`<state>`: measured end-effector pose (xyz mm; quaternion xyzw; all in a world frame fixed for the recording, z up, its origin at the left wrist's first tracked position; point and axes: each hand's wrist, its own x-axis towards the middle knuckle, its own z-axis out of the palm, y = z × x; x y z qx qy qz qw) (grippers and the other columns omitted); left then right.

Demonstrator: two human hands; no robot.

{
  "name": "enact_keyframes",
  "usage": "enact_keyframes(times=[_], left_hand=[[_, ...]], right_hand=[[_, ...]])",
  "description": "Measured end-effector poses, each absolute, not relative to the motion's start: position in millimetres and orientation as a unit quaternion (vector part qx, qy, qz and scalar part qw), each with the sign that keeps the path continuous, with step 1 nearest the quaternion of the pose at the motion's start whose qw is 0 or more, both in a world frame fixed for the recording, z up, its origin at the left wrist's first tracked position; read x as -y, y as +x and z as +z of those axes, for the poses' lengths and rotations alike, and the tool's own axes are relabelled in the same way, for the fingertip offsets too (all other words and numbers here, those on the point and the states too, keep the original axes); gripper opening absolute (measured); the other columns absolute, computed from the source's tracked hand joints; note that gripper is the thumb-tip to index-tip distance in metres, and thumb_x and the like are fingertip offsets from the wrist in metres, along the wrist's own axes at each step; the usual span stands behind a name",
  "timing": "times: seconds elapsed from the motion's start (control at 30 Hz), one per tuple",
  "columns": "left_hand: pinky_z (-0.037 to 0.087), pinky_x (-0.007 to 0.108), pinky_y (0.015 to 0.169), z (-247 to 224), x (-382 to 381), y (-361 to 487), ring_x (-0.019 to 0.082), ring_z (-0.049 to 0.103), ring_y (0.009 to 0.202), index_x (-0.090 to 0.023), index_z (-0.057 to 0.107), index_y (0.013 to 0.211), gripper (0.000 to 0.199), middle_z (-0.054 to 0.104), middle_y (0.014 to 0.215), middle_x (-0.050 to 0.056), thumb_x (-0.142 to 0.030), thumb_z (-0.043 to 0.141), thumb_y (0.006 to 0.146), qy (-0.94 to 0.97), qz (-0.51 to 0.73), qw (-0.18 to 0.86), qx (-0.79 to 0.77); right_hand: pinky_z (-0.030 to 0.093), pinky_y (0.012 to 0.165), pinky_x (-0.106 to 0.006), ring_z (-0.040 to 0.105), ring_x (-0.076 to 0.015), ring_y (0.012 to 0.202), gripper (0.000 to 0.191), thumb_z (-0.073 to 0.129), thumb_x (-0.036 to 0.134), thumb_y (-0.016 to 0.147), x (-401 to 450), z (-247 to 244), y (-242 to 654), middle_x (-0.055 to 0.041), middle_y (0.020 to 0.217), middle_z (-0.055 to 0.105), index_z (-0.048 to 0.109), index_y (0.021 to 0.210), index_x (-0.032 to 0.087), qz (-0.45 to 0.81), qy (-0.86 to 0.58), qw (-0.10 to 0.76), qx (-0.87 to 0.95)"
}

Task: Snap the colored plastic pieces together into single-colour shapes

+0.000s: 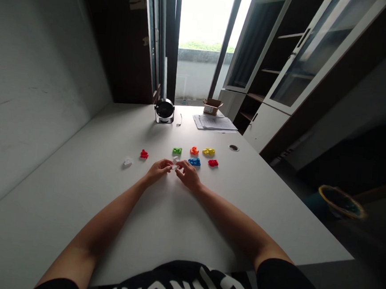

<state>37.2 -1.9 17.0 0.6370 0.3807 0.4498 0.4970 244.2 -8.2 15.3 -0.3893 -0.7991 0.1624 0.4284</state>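
My left hand (158, 170) and my right hand (189, 175) meet over the middle of the white table, fingertips pinched on a small white plastic piece (174, 167) between them. Its exact shape is too small to make out. Just behind it shows another whitish piece (175, 159), partly hidden by my fingers. A blue toy piece (194, 161) lies right beside my right hand. Farther back are green (177, 151), orange (194, 151) and yellow (209, 151) toy pieces. One red piece (213, 163) lies to the right, another red piece (144, 154) and a white piece (128, 162) to the left.
At the table's far end stand a round black device on a silver stand (164, 111), a small open cardboard box (212, 106) and papers (214, 122). A cable hole (233, 148) is near the right edge. A wall borders the left; a bin (341, 202) stands right.
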Motion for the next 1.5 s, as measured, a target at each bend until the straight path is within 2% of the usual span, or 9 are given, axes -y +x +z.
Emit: enact_keyframes(times=[0.17,0.37,0.5,0.7,0.83,1.1,1.27,1.5], left_hand=[[0.051,0.030,0.076,18.3,3.0,36.6,0.017,0.066,0.081,-0.015,0.068,0.109,0.036,0.071,0.097,0.008,-0.038,0.075,0.082,0.636,0.454,0.490,-0.386],[0.047,0.027,0.070,21.8,5.3,36.0,0.016,0.064,0.076,-0.015,0.069,0.107,0.037,0.070,0.085,0.005,-0.040,0.078,0.080,0.644,0.452,0.484,-0.383],[0.046,0.026,0.068,20.8,5.5,35.1,0.016,0.063,0.076,-0.016,0.069,0.108,0.038,0.071,0.088,0.005,-0.040,0.078,0.080,0.643,0.449,0.483,-0.388],[0.049,0.029,0.074,20.0,4.3,35.5,0.017,0.065,0.080,-0.015,0.069,0.109,0.038,0.071,0.090,0.006,-0.040,0.077,0.081,0.639,0.453,0.490,-0.384],[0.051,0.032,0.079,21.8,4.7,37.8,0.018,0.066,0.083,-0.014,0.070,0.106,0.036,0.072,0.098,0.009,-0.043,0.074,0.084,0.631,0.457,0.503,-0.372],[0.051,0.033,0.079,24.8,6.0,38.9,0.018,0.065,0.081,-0.014,0.070,0.106,0.037,0.073,0.097,0.009,-0.045,0.073,0.085,0.628,0.453,0.522,-0.357],[0.051,0.034,0.086,22.6,6.2,38.3,0.019,0.066,0.091,-0.016,0.069,0.113,0.040,0.073,0.103,0.010,-0.042,0.075,0.083,0.638,0.438,0.534,-0.340],[0.050,0.031,0.081,22.1,5.9,37.9,0.018,0.065,0.085,-0.016,0.070,0.108,0.034,0.072,0.096,0.007,-0.037,0.076,0.082,0.651,0.447,0.498,-0.359]], right_hand=[[0.052,0.069,-0.028,0.064,-0.0175,0.082,0.022,0.063,0.030,0.093,8.9,16.1,244.8,-0.0050,0.096,0.068,0.063,0.113,0.022,0.189,-0.392,0.439,0.786],[0.050,0.067,-0.026,0.063,-0.0157,0.074,0.025,0.063,0.035,0.093,8.0,15.7,245.1,-0.0024,0.087,0.069,0.064,0.115,0.023,0.215,-0.406,0.437,0.773],[0.049,0.064,-0.026,0.063,-0.0151,0.071,0.023,0.064,0.036,0.093,7.0,14.6,244.5,-0.0020,0.086,0.069,0.065,0.111,0.023,0.241,-0.387,0.445,0.771],[0.049,0.064,-0.026,0.061,-0.0147,0.070,0.019,0.062,0.034,0.093,6.2,13.1,245.0,-0.0018,0.085,0.067,0.064,0.108,0.022,0.239,-0.387,0.442,0.773],[0.049,0.065,-0.027,0.060,-0.0155,0.072,0.016,0.061,0.034,0.094,6.7,14.1,245.0,-0.0031,0.088,0.066,0.062,0.105,0.022,0.220,-0.396,0.437,0.777],[0.048,0.069,-0.029,0.057,-0.0167,0.074,0.011,0.058,0.027,0.093,7.0,14.6,245.6,-0.0043,0.091,0.064,0.060,0.103,0.022,0.185,-0.390,0.429,0.794],[0.048,0.069,-0.029,0.058,-0.0170,0.075,0.012,0.057,0.025,0.093,6.7,14.9,246.2,-0.0049,0.094,0.063,0.060,0.104,0.022,0.190,-0.384,0.427,0.796],[0.049,0.066,-0.028,0.060,-0.0166,0.075,0.014,0.060,0.035,0.094,8.3,16.0,244.6,-0.0040,0.090,0.065,0.062,0.100,0.023,0.217,-0.392,0.435,0.781]])
